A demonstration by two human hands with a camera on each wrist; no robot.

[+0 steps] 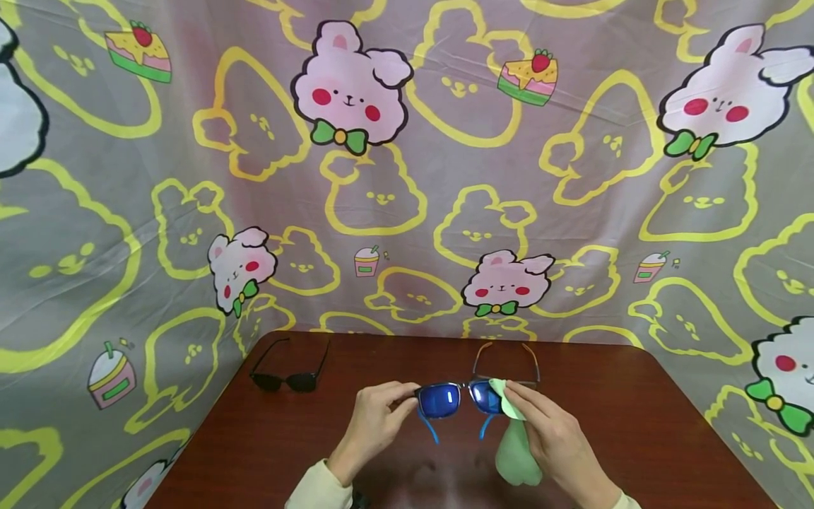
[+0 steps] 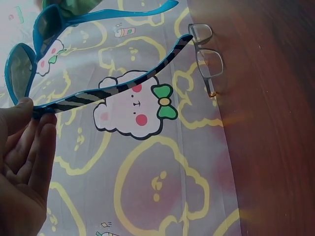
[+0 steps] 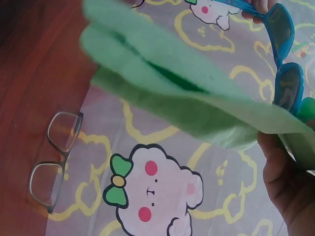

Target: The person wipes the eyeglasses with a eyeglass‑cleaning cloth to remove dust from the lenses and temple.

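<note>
Sunglasses with blue mirrored lenses (image 1: 440,401) and blue temples are held up over the table in the head view. My left hand (image 1: 378,424) pinches them by the hinge corner between thumb and fingers. Striped marking runs along the outside of the near temple (image 2: 98,96) in the left wrist view. My right hand (image 1: 562,438) grips a light green cloth (image 1: 518,456) against the other lens, covering its outer part. The rest of that cloth hangs below the hand, and in the right wrist view it spreads in folds across the foreground.
Black sunglasses (image 1: 302,382) lie at the back left of the dark red-brown table (image 1: 636,424). Clear-lens eyeglasses (image 3: 65,156) lie at the back, behind the held sunglasses. A cartoon-printed fabric (image 1: 432,162) hangs around the table's back and sides.
</note>
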